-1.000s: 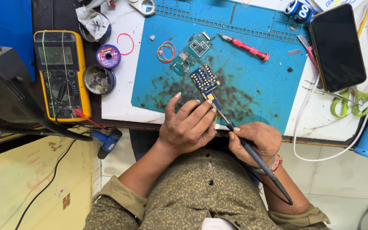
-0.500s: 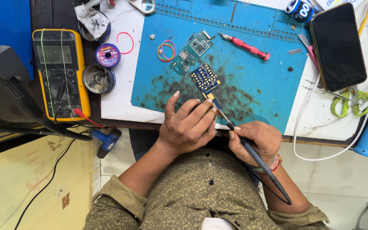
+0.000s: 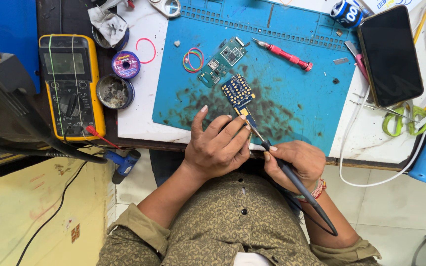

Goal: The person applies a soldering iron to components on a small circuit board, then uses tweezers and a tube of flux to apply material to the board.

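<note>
Your right hand (image 3: 297, 162) is closed around a soldering iron (image 3: 292, 180), gripped like a pen, tip angled up toward the small blue circuit board (image 3: 238, 91). That board lies on the blue work mat (image 3: 301, 98), toward its near edge, tail end under your left fingertips. Left hand (image 3: 215, 148) is half curled, fingers pinching down on the board's narrow end; whether anything else is between them I cannot tell.

Risks, as I judge them:
- The tip sits just beside your left fingertips. A small slip of the iron could burn them.
- The board is held at one end only. Press sideways and it may pivot, dragging the tip across neighbouring pads.
- The green circuit board (image 3: 221, 61) lies just beyond the blue board, with coloured rubber bands (image 3: 193, 60) to its left. A skidding blue board could knock into both.
- The iron's cord trails down past your right wrist. A snag there would jerk the tip.
</note>
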